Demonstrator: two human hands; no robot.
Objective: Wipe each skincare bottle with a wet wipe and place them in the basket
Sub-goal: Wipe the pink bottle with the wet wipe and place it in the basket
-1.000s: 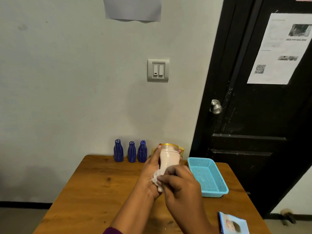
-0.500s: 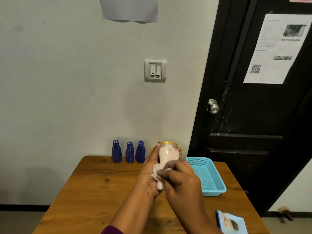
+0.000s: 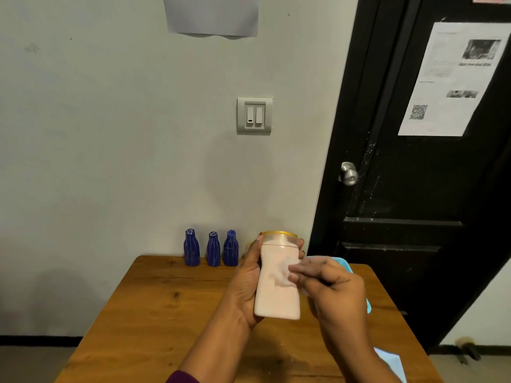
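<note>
My left hand (image 3: 244, 283) grips a pale pink skincare bottle (image 3: 276, 297) upright above the wooden table (image 3: 154, 313). Its cap end points up, just in front of a gold-rimmed jar (image 3: 279, 233). My right hand (image 3: 334, 294) presses a white wet wipe (image 3: 284, 273) against the bottle's right side, pinched in its fingertips. The light blue basket (image 3: 344, 265) lies behind my right hand, mostly hidden. Three dark blue bottles (image 3: 213, 248) stand in a row at the table's back edge by the wall.
A wipes packet (image 3: 391, 363) lies at the table's front right corner. A black door (image 3: 414, 189) with a knob stands right of the table. The grey wall carries a light switch.
The pink bottle now shows more of its body. My right hand has slid from the bottle's lower front to its right side with the wipe, now covering most of the basket.
</note>
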